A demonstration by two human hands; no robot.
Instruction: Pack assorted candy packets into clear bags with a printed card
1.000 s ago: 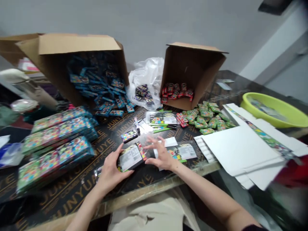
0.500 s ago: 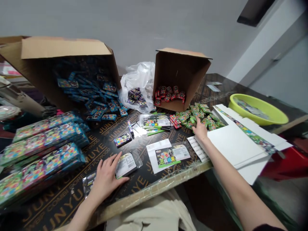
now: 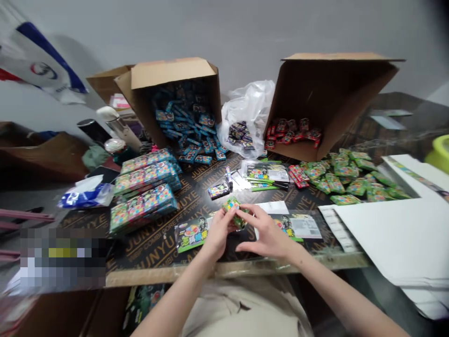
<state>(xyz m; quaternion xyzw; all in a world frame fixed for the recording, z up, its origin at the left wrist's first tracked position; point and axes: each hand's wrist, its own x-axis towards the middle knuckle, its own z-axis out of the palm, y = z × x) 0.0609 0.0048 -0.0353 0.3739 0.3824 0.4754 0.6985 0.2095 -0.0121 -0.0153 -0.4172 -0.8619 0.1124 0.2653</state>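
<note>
A small green candy packet (image 3: 232,204) is pinched in my left hand (image 3: 218,233), above the table near its front edge. My right hand (image 3: 268,232) reaches in from the right; its fingertips touch the packet while its thumb stands well apart. Under and beside my hands lie flat printed candy pouches (image 3: 191,234), one partly covered by my left hand. A second pouch (image 3: 306,226) lies to the right, over a white sheet (image 3: 277,207). Behind my hands rest a dark candy packet (image 3: 218,190) and a stack of pouches (image 3: 264,172).
Blue packets fill a tipped carton (image 3: 175,72); red ones lie in another (image 3: 336,107). Between them is a plastic bag (image 3: 252,100) of purple packets. Green packets (image 3: 345,175) and white card (image 3: 393,234) are right. Bundled packs (image 3: 145,203) and tissues (image 3: 87,194) are left.
My right hand has come from the green pile to the middle, meeting my left hand, which has risen off a pouch and now holds a green packet. The view has turned left.
</note>
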